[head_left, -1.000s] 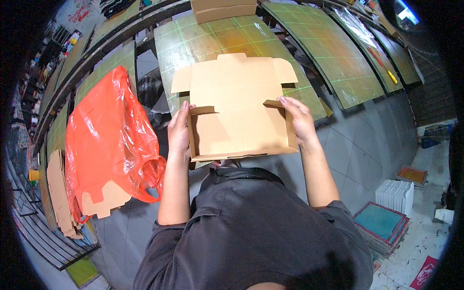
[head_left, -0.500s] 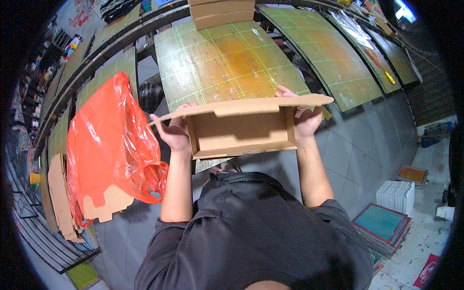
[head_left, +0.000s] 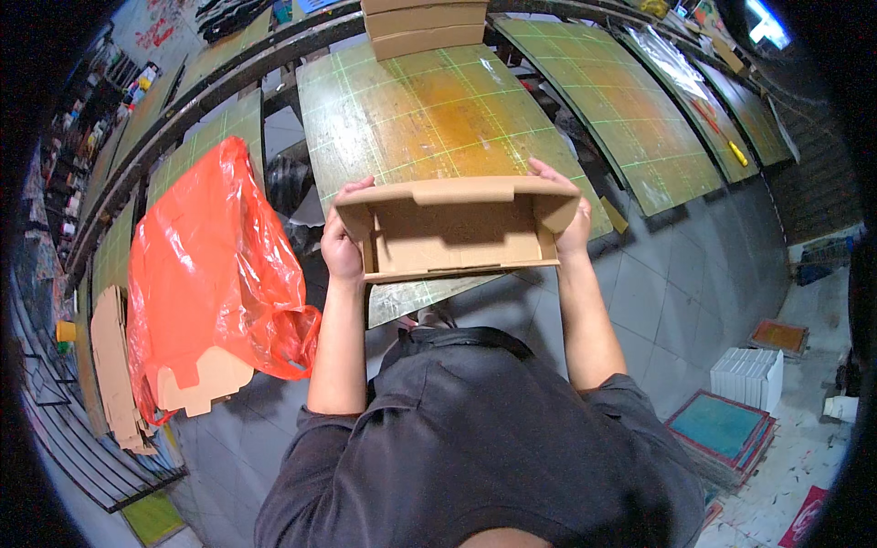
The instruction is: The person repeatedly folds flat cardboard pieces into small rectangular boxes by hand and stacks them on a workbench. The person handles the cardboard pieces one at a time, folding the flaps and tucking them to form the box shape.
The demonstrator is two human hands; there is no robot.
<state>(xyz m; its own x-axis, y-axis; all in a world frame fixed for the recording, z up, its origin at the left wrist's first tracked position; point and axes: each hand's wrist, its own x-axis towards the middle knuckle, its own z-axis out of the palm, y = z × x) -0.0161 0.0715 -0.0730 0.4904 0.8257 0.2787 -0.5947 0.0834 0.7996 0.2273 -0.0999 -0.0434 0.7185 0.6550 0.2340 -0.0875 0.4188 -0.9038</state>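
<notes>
"While the lid [head_left: 461, 189] stands half raised, where's that cardboard box [head_left: 457, 239]?"

"Held over the near end of the counter [head_left: 411, 128], left hand [head_left: 343, 247] clamped on its left side!"

"And the right hand [head_left: 575, 228]?"

"Clamped too, gripping the right side! Red plastic bag [head_left: 196, 247] sits to the counter's left, and brown cardboard [head_left: 427, 29] stands at the counter's far end."

A workshop, with green-lined work boards [head_left: 457, 110] and stacked frames [head_left: 720, 425].
</notes>
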